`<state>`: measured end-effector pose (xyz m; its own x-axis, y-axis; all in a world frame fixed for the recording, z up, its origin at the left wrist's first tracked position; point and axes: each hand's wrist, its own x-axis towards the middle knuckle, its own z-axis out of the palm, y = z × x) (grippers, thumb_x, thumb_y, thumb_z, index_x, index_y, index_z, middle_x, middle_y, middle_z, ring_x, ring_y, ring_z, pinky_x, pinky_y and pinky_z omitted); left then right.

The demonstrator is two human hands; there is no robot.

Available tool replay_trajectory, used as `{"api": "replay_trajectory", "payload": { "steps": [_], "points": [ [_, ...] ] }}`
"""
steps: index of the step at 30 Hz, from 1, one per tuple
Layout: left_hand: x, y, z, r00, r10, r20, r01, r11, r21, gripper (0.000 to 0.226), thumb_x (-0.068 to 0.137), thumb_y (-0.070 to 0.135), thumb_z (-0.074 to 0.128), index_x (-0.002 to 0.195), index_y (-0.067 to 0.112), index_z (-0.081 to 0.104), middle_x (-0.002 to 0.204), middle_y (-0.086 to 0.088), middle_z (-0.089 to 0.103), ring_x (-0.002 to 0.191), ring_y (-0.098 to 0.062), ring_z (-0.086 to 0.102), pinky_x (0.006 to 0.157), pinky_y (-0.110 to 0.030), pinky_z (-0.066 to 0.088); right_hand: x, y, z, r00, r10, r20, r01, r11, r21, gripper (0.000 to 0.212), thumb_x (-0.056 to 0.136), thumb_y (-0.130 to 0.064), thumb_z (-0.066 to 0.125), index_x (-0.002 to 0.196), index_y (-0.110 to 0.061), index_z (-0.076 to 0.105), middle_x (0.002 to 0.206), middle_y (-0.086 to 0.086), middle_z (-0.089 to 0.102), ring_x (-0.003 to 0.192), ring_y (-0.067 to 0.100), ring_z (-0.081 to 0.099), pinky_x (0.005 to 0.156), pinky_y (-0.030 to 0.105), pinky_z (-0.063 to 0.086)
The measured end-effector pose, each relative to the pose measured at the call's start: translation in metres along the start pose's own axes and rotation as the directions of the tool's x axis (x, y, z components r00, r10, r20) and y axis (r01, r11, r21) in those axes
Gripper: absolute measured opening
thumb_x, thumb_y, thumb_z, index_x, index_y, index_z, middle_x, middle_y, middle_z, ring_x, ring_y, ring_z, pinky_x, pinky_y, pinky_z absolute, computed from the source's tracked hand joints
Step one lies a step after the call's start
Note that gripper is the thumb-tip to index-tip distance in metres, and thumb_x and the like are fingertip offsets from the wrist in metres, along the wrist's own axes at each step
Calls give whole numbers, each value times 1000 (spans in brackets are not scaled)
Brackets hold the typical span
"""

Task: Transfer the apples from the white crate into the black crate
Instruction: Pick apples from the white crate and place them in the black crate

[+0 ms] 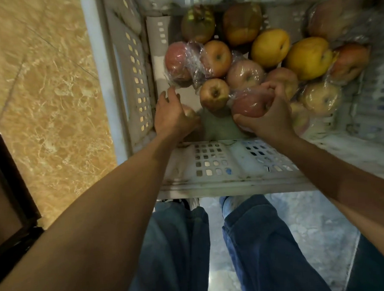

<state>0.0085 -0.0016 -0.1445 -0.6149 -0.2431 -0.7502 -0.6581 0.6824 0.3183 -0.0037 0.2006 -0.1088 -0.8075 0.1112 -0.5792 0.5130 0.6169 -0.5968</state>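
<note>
Crate [232, 165] | right hand [272, 116] grips wrapped apple [248, 107] | left hand [172, 118] cups corner apple [188, 110]

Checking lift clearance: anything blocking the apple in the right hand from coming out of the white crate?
Nothing visible. The right hand grips the wrapped red apple atop the pile, open above; only the white crate's near wall to clear.

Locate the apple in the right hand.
Head view: the wrapped red apple sits in the right hand, inside the white crate by its near wall, just right of a bare apple.
</note>
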Motion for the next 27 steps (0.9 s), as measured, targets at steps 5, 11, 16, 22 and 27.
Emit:
{"api": "replay_trajectory", "payload": {
  "steps": [5, 11, 16, 22, 27],
  "points": [
    [23, 29, -26, 975, 110, -191, -134, 984, -117, 97, 71, 29, 76, 147, 18, 17, 149, -8, 25, 136, -25, 30, 109, -32, 29, 0, -6, -3, 1000, 5, -9, -4, 1000, 18, 77, 56, -25, 87, 118, -25, 40, 116, -7, 43, 103, 12, 47, 83, 31, 48],
    [70, 39, -22, 976, 148, -159, -155, 987, -33, 89, 71, 26, 75, 145, 22, 26, 150, -8, 25, 134, -32, 33, 112, -38, 31, 14, 1, 2, 999, 41, 1, -41, 998, 52, 81, 60, -26, 85, 126, -24, 37, 121, -7, 39, 107, 10, 42, 88, 34, 48],
    [81, 38, -17, 969, 179, -170, -182, 983, -5, 87, 68, 23, 77, 141, 24, 30, 143, -7, 32, 125, -32, 43, 99, -37, 37, 18, 14, 1, 999, 30, -24, -28, 996, 83, 83, 62, -26, 85, 128, -23, 35, 126, -5, 39, 115, 14, 44, 92, 34, 47],
    [81, 36, -24, 994, 51, -94, -67, 981, -182, 95, 58, 28, 86, 136, 24, 31, 136, -8, 41, 124, -28, 44, 101, -36, 43, 8, 19, -3, 996, 59, -60, -49, 986, 161, 73, 60, -24, 85, 115, -33, 37, 120, -6, 44, 110, 17, 50, 83, 37, 53],
    [35, 43, -43, 1000, 1, -20, -12, 841, -540, 91, 55, 17, 83, 128, 24, 29, 124, -6, 48, 113, -22, 51, 90, -35, 52, -6, 2, -11, 991, 103, -88, -85, 978, 193, 74, 64, -14, 84, 124, -18, 41, 117, -5, 43, 103, 11, 47, 65, 6, 41]
  ]
}}
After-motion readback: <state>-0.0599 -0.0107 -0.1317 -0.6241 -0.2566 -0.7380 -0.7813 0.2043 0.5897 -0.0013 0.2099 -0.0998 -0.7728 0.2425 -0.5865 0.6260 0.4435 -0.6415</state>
